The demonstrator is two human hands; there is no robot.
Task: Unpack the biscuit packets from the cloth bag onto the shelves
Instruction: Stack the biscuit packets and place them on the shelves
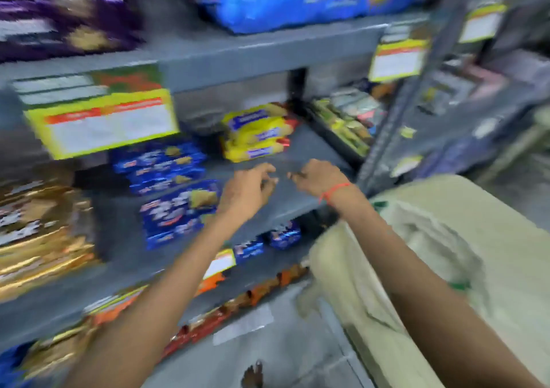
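Though blurred by motion throughout, enough legible for rough notes. Nearest, bottom centre: bare toes (253,374) on grey floor (276,355). At right, close in: cream cloth bag (422,268), mouth slumped open, crumpled pale lining showing inside; contents not discernible. Right forearm crossing over bag's left edge. Both arms stretched forward to middle grey shelf (300,197). Left hand (248,192) over bare shelf board, fingers curled loosely inward, nothing visibly gripped. Right hand (320,176) just beside it, apart by small gap, red thread (333,192) round wrist; fingers bent toward left hand, grasping nothing discernible, though blur prevents certainty. Left of left hand, same shelf: blue biscuit packets (178,209) lying flat, more blue packets stacked behind. Just beyond both hands: yellow biscuit packets (257,133) stacked at back of shelf. Far left: gold-wrapped packets (44,239). Below: small blue packs and orange packs on lower shelves. Yellow-bordered price tag (104,122) hanging from upper shelf edge. Top shelf, farthest: large blue packet (303,0), purple packets (65,24) at left.
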